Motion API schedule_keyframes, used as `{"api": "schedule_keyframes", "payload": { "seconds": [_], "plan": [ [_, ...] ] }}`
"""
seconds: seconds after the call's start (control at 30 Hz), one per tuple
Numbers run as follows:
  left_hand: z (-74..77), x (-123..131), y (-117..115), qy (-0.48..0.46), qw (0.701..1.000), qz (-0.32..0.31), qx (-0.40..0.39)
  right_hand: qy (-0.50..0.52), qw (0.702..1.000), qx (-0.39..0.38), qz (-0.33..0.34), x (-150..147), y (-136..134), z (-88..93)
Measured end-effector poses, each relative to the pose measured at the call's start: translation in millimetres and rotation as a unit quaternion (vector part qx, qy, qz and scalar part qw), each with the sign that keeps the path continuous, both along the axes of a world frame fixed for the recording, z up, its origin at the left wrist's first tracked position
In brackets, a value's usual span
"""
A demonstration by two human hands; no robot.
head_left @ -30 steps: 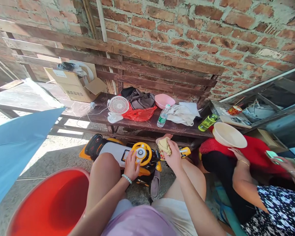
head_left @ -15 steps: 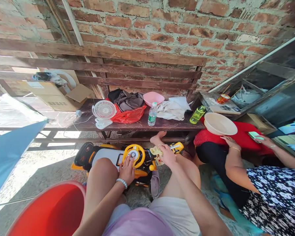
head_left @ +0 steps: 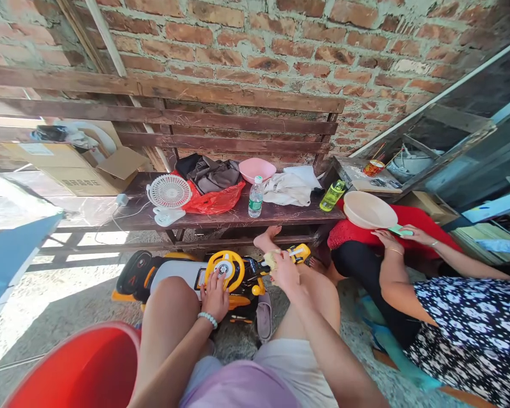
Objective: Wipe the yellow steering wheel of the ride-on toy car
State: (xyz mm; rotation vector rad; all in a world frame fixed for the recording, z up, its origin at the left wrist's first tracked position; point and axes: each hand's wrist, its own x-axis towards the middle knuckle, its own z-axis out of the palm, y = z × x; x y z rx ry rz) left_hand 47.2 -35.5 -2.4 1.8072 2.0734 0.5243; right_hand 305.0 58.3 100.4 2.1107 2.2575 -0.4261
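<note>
A yellow steering wheel (head_left: 241, 269) tops a ride-on toy vehicle (head_left: 176, 273) with a grey and black body, standing in front of my knees. Across the wheel's lower left rim lies my left hand (head_left: 215, 296), fingers stretched toward the hub; a pale bead bracelet circles the wrist. My right hand (head_left: 286, 271) is closed round a crumpled, pale yellowish cloth (head_left: 271, 260). It presses against the toy's front arm, just short of the yellow end piece (head_left: 301, 253). The fingers partly hide the cloth and the arm under it.
A red bucket (head_left: 74, 368) stands at lower left. The wooden bench (head_left: 221, 220) holds a white fan (head_left: 169, 191), a water bottle (head_left: 255, 198), a green bottle (head_left: 332, 195) and cloths. At right sits another person (head_left: 463, 317), holding a green phone-like object (head_left: 398, 230) near a cream basin (head_left: 369, 209).
The view has shifted slightly to the right. My left hand stays on the wheel and my right hand on the cloth. The other person's hands have come together at the green object.
</note>
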Motion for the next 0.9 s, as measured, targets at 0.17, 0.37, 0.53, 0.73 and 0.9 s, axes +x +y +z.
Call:
{"api": "schedule_keyframes", "payload": {
  "seconds": [0.17,0.37,0.53,0.73,0.9],
  "plan": [
    [2.4,-3.9,0.8,0.006,1.0,-0.005,0.0,0.028,0.995,0.012,0.093,-30.6,-21.6,-9.0],
    [4.9,-6.6,-0.9,0.02,0.999,-0.016,-0.02,-0.078,0.996,0.029,0.039,47.0,14.7,13.3],
    [6.4,-5.3,0.4,0.027,0.999,-0.01,-0.019,-0.07,0.989,0.022,-0.13,95.4,50.5,34.8],
    [16.7,-7.0,21.2,0.045,0.998,0.035,-0.005,-0.086,0.988,0.081,-0.103,101.3,55.4,32.2],
    [18.1,-3.6,33.4,0.068,0.997,0.026,-0.039,-0.135,0.99,0.048,-0.009,72.8,36.0,16.6]
  ]
}}
